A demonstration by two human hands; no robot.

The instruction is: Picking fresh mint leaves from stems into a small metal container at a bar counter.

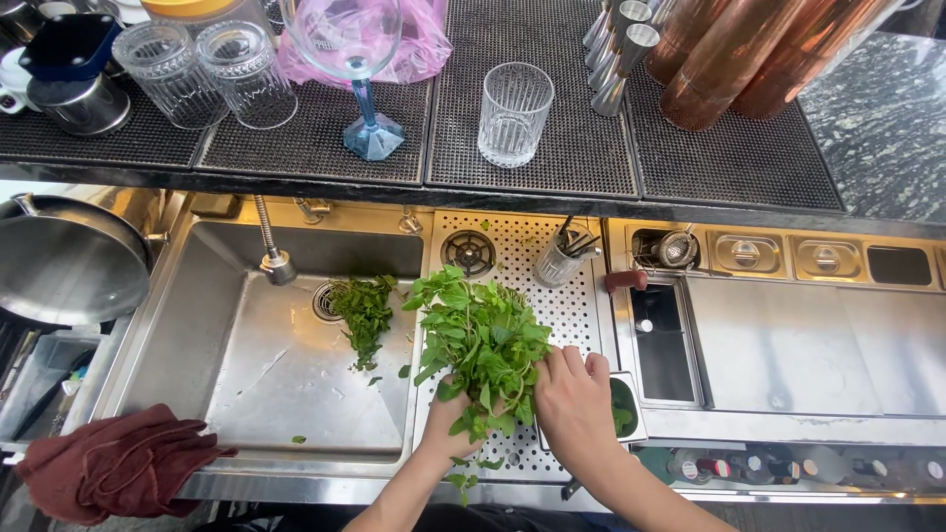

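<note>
While both hands clutch the mint bunch — fingers wrapped round it — the sink lies just left.

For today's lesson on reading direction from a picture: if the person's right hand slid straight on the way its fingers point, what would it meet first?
The right hand points up and slightly left, already against the bunch of green herbs. Those leaves come first; beyond them probably the metal utensil cup, though depth is unclear.

Open room is left over the bare floor of the steel sink basin, bounded by the loose green leaf pile and the hanging spray tap. Beyond the perforated drain board, passage is blocked by the metal utensil cup
</note>
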